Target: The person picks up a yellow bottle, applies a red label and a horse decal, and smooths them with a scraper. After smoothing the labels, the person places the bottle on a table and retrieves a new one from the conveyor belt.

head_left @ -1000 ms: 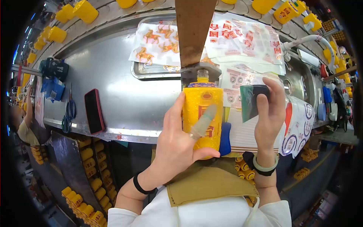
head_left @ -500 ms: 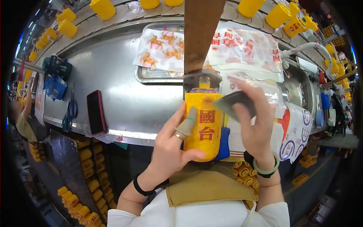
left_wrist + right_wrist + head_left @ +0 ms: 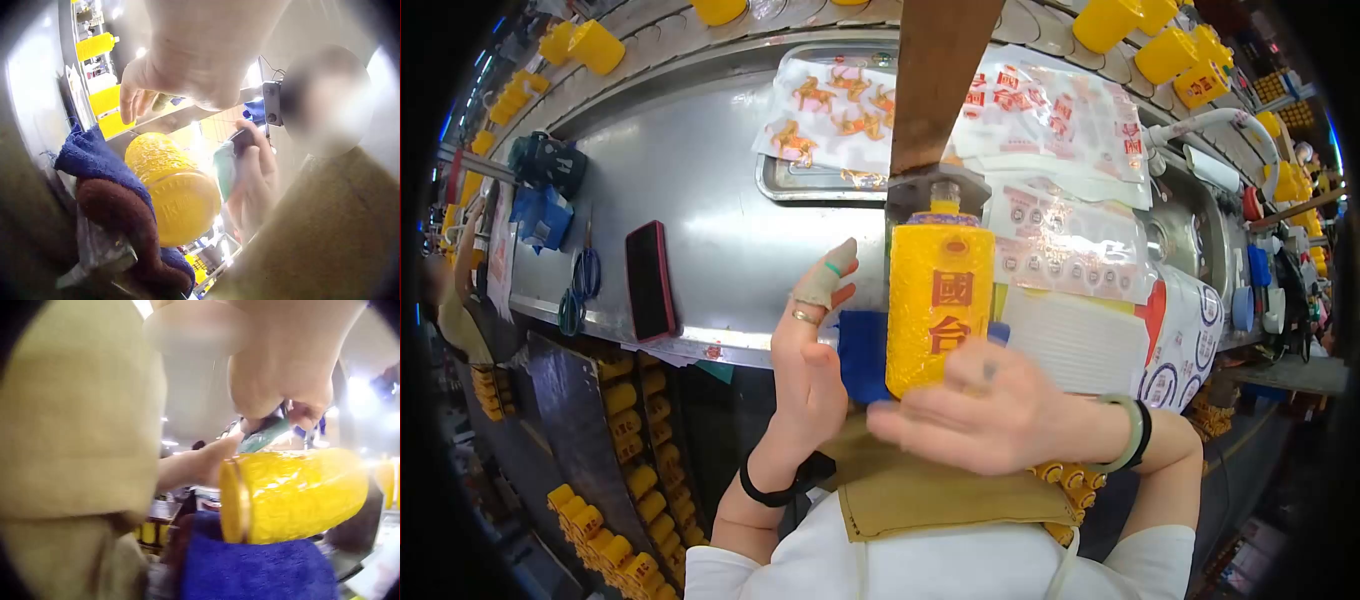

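A yellow bottle (image 3: 935, 300) with red characters lies with its neck at a dark bracket (image 3: 940, 190) and its body on a blue cloth (image 3: 862, 355). My right hand (image 3: 1000, 410) is at the bottle's base end, blurred. In the left wrist view it pinches a flat scraper (image 3: 225, 167), green with a dark part; the head view hides this scraper behind the hand. Left of the bottle, my left hand (image 3: 810, 345) is held apart from it, fingers loosely bent, with a ring and pale finger covers on it.
A wooden post (image 3: 945, 80) rises behind the bracket. Sheets of red-character stickers (image 3: 1055, 105) lie right, and a tray (image 3: 775, 185) with gold-figure sheets stands left of the post. A phone (image 3: 650, 280) and scissors (image 3: 583, 285) lie farther left. Yellow bottles (image 3: 597, 47) line the back.
My left hand has let go of the bottle and moved left. The right hand with the scraper has come from the bottle's right side down to its base end.
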A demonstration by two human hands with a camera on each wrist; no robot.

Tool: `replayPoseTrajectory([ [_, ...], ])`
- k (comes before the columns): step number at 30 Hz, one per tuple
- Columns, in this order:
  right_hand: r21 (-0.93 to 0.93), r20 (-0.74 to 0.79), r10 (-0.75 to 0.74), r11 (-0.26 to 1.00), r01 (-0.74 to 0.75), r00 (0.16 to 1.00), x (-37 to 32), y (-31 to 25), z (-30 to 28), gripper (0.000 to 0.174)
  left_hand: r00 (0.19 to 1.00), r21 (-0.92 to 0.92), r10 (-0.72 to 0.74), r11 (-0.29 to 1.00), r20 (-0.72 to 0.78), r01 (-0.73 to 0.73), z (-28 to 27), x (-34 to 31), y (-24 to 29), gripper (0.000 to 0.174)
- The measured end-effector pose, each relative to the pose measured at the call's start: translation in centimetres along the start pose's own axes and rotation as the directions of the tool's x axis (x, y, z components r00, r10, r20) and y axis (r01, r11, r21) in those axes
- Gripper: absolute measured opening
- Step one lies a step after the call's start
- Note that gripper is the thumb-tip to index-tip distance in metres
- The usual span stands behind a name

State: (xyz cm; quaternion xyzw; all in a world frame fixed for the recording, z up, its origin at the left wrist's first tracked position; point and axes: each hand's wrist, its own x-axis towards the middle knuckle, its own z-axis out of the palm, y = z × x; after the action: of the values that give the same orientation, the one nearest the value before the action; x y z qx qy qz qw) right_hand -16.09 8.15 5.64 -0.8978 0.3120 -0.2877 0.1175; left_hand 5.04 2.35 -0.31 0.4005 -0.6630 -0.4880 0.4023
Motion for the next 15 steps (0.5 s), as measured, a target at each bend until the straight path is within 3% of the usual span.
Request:
replayPoseTrajectory([
  [2, -0.212, -0.166, 0.22, 0.944, -0.252, 0.961, 0.7, 2.1, -0.3, 0.033, 1.0, -0.037, -0.01, 0.999, 0.001, 0.01, 0.3, 0.0, 0.3, 0.095],
  [3, -0.212, -0.169, 0.222, 0.943, -0.255, 0.96, 1.3, 3.7, -0.9, 0.033, 1.0, -0.074, -0.005, 0.997, -0.003, 0.005, 0.5, 0.1, 0.5, 0.095],
  [5, -0.383, -0.39, 0.19, 0.856, -0.347, 0.901, 2.0, 6.4, -2.6, 0.026, 1.0, -0.093, -0.012, 0.996, 0.003, 0.012, 0.9, -0.1, 0.7, 0.096],
  [6, -0.382, -0.392, 0.191, 0.856, -0.348, 0.9, 1.5, 6.3, -2.7, 0.026, 1.0, -0.111, -0.025, 0.993, 0.007, 0.025, 0.9, -0.3, 0.8, 0.096],
  [8, -0.405, -0.297, 0.093, 0.889, -0.214, 0.95, 0.4, 5.5, -2.4, 0.024, 1.0, -0.107, -0.023, 0.994, 0.012, 0.025, 0.8, -0.4, 0.8, 0.096],
  [10, -0.221, -0.197, 0.023, 0.973, -0.067, 0.98, -2.1, 3.1, 0.1, 0.023, 0.999, -0.108, -0.021, 0.994, 0.025, 0.024, 0.9, -0.5, 0.6, 0.095],
  [11, -0.15, -0.269, -0.087, 0.988, 0.048, 0.959, -2.4, 1.8, 1.6, 0.023, 0.998, -0.111, -0.045, 0.993, 0.038, 0.049, 0.8, -0.6, 0.4, 0.094],
  [12, -0.082, -0.202, -0.183, 0.982, 0.17, 0.962, -2.6, 0.4, 1.6, 0.027, 0.996, -0.112, -0.07, 0.991, 0.053, 0.075, 0.9, -0.7, 0.2, 0.094],
  [13, 0.01, -0.183, -0.135, 0.99, 0.139, 0.974, -2.7, -1.0, 1.2, 0.03, 0.995, -0.11, -0.073, 0.991, 0.065, 0.08, 1.1, -0.7, 0.1, 0.094],
  [15, -0.01, -0.151, 0.116, 0.993, -0.119, 0.982, -3.5, -0.6, 0.2, 0.035, 0.994, -0.316, -0.078, 0.944, 0.073, 0.097, 1.7, -0.8, -0.1, 0.074],
])
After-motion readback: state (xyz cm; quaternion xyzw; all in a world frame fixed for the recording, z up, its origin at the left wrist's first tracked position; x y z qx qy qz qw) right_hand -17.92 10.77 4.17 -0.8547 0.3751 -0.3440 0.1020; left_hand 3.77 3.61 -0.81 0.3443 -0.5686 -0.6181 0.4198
